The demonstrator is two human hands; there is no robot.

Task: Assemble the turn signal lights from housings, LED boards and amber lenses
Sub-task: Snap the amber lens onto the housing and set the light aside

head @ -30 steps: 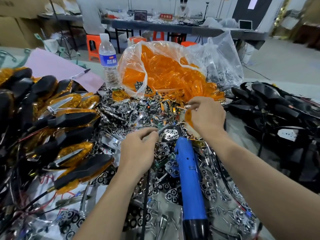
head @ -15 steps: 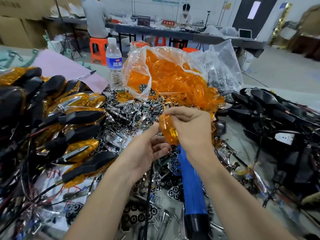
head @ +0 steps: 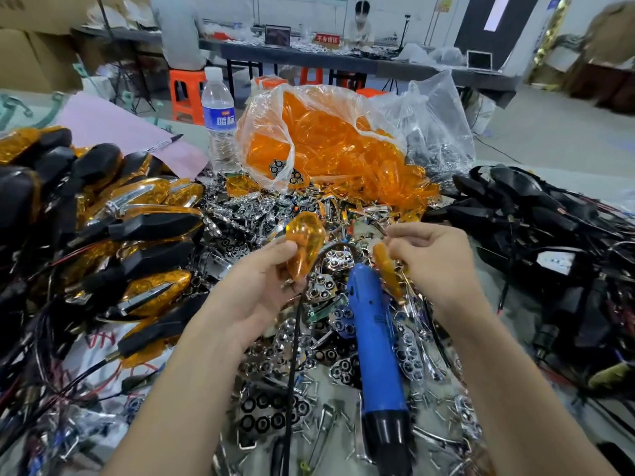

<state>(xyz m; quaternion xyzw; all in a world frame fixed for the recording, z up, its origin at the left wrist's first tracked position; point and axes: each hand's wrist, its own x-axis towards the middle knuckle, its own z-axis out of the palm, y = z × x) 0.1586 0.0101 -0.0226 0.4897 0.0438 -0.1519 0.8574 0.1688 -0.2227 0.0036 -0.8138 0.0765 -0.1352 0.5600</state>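
Finished lights (head: 137, 228), black backs with amber fronts, are stacked in a big pile left of the blue screwdriver (head: 376, 341). Their wires trail toward the near edge. Black housings (head: 536, 214) with tangled leads make a pile right of the screwdriver. Chrome reflectors and LED boards (head: 271, 365) lie in a loose heap under and all around it.

A clear bag of amber lenses (head: 330, 142) sits behind the screwdriver with its mouth open, and lenses spill out toward it. A second clear bag (head: 439, 128) holds small shiny parts, behind the screwdriver and to the right, touching the lens bag. A pink sheet (head: 117, 128) lies far behind and left.

The screwdriver lies on the heap with its tip pointing away and its black end near the viewer. A water bottle (head: 218, 115) stands upright behind and left of it, just beside the lens bag.

The left hand (head: 254, 290) is just left of the screwdriver tip, thumb and fingers pinching the lower end of one amber lens (head: 305, 242). That lens stands up above the hand. The right hand (head: 436, 259) is just right of the tip, fingers curled, gripping a second amber lens (head: 386, 269) seen edge-on and hanging down beside the tip. The hands are apart and the two lenses don't touch.

A pen (head: 164, 143) lies on the pink sheet.
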